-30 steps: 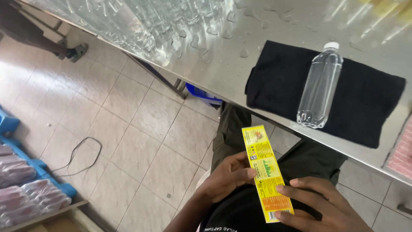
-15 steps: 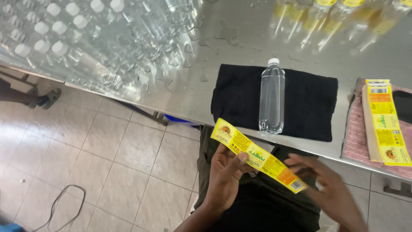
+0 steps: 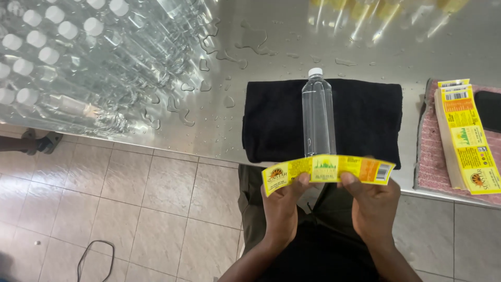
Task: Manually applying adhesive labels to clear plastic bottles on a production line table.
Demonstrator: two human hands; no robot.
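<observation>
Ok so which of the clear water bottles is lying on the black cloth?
The single capped water bottle lying on the black cloth, just beyond the yellow label held in both hands. The other bottles crowd the wet steel table's left side.

The desk (image 3: 292,36) is brushed, shiny metal beaded with water drops. On it lies a matt black cloth (image 3: 365,120) bearing a clear, glossy plastic bottle (image 3: 318,117) with a white cap. The yellow label (image 3: 329,171) looks like thin, glossy printed paper. The floor (image 3: 130,209) is smooth beige tile.
</observation>
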